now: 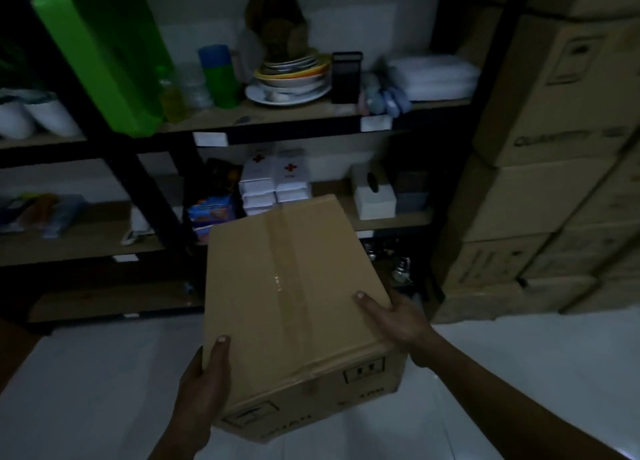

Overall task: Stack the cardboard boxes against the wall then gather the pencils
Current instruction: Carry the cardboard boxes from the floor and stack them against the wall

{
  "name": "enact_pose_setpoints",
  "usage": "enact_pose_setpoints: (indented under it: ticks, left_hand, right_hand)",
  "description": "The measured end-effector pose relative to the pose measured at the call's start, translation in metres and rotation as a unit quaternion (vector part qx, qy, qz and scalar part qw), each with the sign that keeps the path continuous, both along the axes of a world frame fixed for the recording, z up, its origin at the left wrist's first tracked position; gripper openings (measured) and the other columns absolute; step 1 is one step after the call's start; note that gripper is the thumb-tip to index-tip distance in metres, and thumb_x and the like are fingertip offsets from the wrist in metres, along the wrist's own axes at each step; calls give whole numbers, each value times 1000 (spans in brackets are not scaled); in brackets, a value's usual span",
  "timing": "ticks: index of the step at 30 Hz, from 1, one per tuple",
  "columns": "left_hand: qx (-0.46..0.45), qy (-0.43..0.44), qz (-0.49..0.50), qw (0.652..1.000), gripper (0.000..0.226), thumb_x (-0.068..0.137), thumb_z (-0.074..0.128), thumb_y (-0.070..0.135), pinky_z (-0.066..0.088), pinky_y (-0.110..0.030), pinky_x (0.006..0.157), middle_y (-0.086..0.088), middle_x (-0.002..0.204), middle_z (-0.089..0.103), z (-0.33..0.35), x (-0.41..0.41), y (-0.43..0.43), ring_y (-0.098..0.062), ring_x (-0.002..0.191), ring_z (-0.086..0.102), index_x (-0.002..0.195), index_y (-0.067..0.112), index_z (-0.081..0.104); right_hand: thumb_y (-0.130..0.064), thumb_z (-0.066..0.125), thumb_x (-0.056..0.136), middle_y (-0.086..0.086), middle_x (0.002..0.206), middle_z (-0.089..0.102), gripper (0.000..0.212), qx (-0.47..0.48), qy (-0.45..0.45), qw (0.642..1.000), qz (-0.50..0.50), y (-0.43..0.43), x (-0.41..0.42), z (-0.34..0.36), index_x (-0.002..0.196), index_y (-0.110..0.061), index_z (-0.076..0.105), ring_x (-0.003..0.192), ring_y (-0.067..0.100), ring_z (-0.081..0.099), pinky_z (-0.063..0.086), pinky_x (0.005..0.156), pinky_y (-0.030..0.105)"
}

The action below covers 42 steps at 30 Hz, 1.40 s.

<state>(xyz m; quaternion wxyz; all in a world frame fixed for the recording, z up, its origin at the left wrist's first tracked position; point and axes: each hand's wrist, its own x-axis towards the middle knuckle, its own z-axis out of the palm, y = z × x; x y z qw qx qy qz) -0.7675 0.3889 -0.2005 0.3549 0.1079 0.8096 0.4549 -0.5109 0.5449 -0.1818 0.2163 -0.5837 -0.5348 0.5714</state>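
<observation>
A taped cardboard box (294, 304) is held at lower centre of the frame, above the floor (104, 390). It is gripped at opposite sides by the left hand (204, 387) and right hand (398, 321), thumbs on top. It is judged stiff, smooth and fairly light, best taken under its bottom edges.

Both my arms reach forward; my left hand (204, 385) grips the cardboard box (294, 297), thumb on top, my right hand (398, 319) likewise.
</observation>
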Motion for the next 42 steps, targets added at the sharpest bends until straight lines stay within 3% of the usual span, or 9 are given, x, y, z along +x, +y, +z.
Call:
enact_pose_setpoints:
  ticks: [9, 13, 17, 25, 30, 34, 38, 42]
  left_hand:
    - [-9, -11, -145, 989, 66, 88, 48, 67, 42, -38, 102, 1, 136, 55, -13, 90, 60, -26, 116, 54, 140, 27, 49]
    - [-25, -6, -172, 985, 67, 88, 48, 67, 42, -42, 103, -1, 140, 53, -11, 139, 79, -29, 119, 53, 141, 26, 48]
    - [-21, -11, -199, 980, 70, 88, 50, 66, 41, -40, 103, -2, 142, 52, -8, 193, 94, -28, 121, 52, 143, 22, 47]
    - [-6, -28, -279, 960, 67, 91, 50, 60, 43, -38, 97, -7, 140, 52, 13, 320, 130, -31, 117, 53, 144, 19, 46]
    - [-2, -17, -335, 942, 64, 92, 51, 57, 43, -37, 96, -8, 141, 51, 26, 392, 161, -32, 119, 53, 142, 18, 48]
    - [7, 6, -400, 916, 59, 94, 49, 55, 39, -30, 90, -7, 140, 53, 39, 452, 189, -28, 121, 52, 140, 19, 51]
    - [-8, 12, -446, 895, 67, 91, 49, 61, 37, -34, 101, -6, 146, 46, 40, 506, 225, -28, 129, 47, 143, 19, 47]
    - [-13, 20, -482, 876, 82, 81, 50, 73, 38, -40, 109, -5, 149, 44, 34, 554, 270, -29, 130, 47, 144, 21, 45]
  right_hand:
    - [-66, 62, 84, -3, 122, 63, 69, 5, -43, 992, -121, -7, 121, -19, 137, -23, 54, 104, 19, 61, 52, 89, 36]
    - [-67, 59, 85, -2, 121, 63, 71, -6, -49, 987, -154, -14, 176, -21, 138, -20, 53, 102, 19, 61, 50, 80, 31]
    - [-68, 58, 85, 2, 127, 62, 74, -23, -40, 981, -186, -21, 237, -22, 140, -19, 51, 104, 22, 61, 51, 85, 35]
    - [-66, 56, 87, 0, 120, 64, 72, 7, -33, 969, -245, -36, 363, -3, 138, -16, 53, 101, 19, 62, 51, 80, 30]
    - [-70, 55, 85, 3, 126, 63, 75, 7, -40, 953, -302, -45, 434, 9, 138, -18, 52, 106, 23, 62, 53, 90, 40]
    - [-68, 55, 86, 2, 123, 65, 72, 12, -39, 935, -352, -51, 485, 17, 138, -17, 53, 102, 21, 64, 51, 79, 33]
    - [-67, 56, 86, -3, 109, 67, 68, 13, -40, 915, -402, -45, 529, 17, 134, -18, 56, 91, 16, 66, 50, 65, 27]
    - [-71, 57, 83, 0, 109, 69, 71, 10, -51, 897, -439, -23, 574, 17, 131, -19, 58, 92, 21, 68, 56, 79, 39]
